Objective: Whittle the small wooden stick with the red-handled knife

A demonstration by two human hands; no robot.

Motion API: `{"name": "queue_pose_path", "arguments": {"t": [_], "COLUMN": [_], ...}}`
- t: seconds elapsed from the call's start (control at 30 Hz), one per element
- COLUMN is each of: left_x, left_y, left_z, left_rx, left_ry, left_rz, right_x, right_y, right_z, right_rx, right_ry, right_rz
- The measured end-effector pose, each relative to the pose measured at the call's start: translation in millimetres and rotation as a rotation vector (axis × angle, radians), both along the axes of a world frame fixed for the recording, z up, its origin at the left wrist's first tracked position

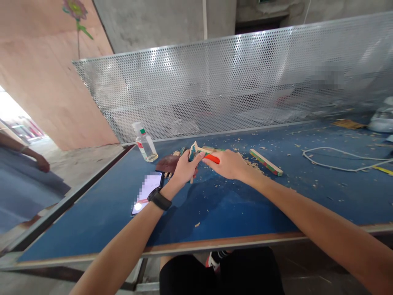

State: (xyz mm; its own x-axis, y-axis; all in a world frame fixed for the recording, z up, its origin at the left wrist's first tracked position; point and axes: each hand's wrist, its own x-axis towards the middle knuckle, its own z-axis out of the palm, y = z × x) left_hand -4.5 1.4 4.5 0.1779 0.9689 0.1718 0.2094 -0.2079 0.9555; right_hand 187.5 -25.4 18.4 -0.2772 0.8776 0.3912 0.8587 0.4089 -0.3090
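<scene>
Near the middle of the blue table, my left hand (185, 167) is closed around a small carved wooden piece (193, 150) whose pale, pointed tip stands up above the fingers. Beside it on the right, my right hand (229, 164) is closed on an orange-handled tool (212, 158). The tool's working end lies against or very near the piece; the contact is too small to make out. Wood shavings (252, 164) are scattered beyond the right hand. A painted wooden stick (265, 162) lies to the right of them.
A lit phone (147, 192) and a dark reddish-brown object (167, 164) lie by my left wrist. Behind them stands a clear bottle (145, 143). A white cord loop (334, 169) is at right. Perforated metal screen (196, 94) runs along the back. Another person's hand (42, 163) shows at far left.
</scene>
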Motion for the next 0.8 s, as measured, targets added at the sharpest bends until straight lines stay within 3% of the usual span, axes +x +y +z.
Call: {"name": "queue_pose_path", "arguments": {"t": [0.53, 0.8], "left_x": [7, 6], "left_y": [-3, 1], "left_z": [-0.5, -9.6], "left_rx": [0.023, 0.096], "left_ry": [-0.060, -0.035], "left_rz": [0.108, 0.064], "right_x": [-14, -6], "right_y": [-7, 0], "right_z": [-4.0, -6.4], "right_rx": [-0.051, -0.053], "right_ry": [0.140, 0.138], "right_rz": [-0.114, -0.099]}}
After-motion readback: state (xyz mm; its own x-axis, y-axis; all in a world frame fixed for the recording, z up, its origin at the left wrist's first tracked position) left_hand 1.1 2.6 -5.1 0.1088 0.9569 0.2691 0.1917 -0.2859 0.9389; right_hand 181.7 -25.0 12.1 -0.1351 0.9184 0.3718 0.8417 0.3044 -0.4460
